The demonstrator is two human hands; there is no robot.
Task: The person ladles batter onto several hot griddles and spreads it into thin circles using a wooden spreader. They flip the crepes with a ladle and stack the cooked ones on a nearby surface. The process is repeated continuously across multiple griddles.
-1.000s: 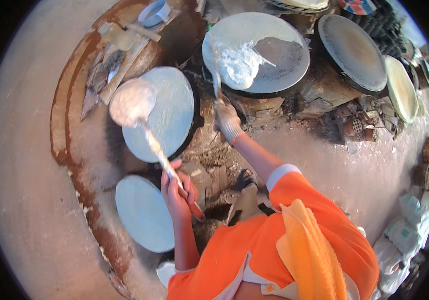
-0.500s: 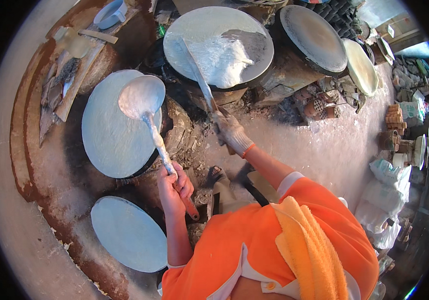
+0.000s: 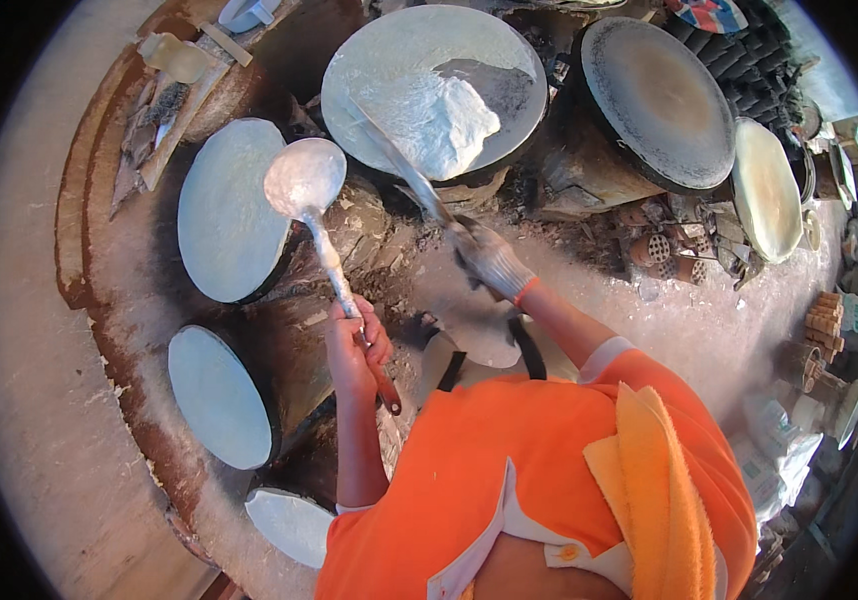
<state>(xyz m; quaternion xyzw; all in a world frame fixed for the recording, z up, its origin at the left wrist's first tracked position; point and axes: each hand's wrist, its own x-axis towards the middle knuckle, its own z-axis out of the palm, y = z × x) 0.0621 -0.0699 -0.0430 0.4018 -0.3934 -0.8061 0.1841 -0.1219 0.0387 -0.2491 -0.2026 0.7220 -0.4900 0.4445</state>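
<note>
My left hand (image 3: 357, 350) is closed round the handle of a big round ladle (image 3: 305, 178), held bowl up near the right edge of a round griddle (image 3: 229, 210) coated in white batter. In a knitted work glove, my right hand (image 3: 489, 258) grips a long flat scraper (image 3: 404, 165). Its blade reaches over the far round griddle (image 3: 504, 92), at the left edge of a thick white batter heap (image 3: 449, 125). A thin pale layer covers most of that griddle; a dark patch shows at its right.
To the right stand a dark-rimmed griddle (image 3: 659, 100) and a pale oval tray (image 3: 769, 190), with perforated briquettes (image 3: 649, 250) below. Two more white-topped rounds (image 3: 219, 400) are at lower left. A plastic jug (image 3: 174, 57) rests far left; stacked bricks (image 3: 824, 320) and white sacks (image 3: 779, 455) line the right.
The whole view has shifted, bringing more of the lower-left rounds in. The ladle has moved from over the left griddle toward its right edge. Both hands keep their holds.
</note>
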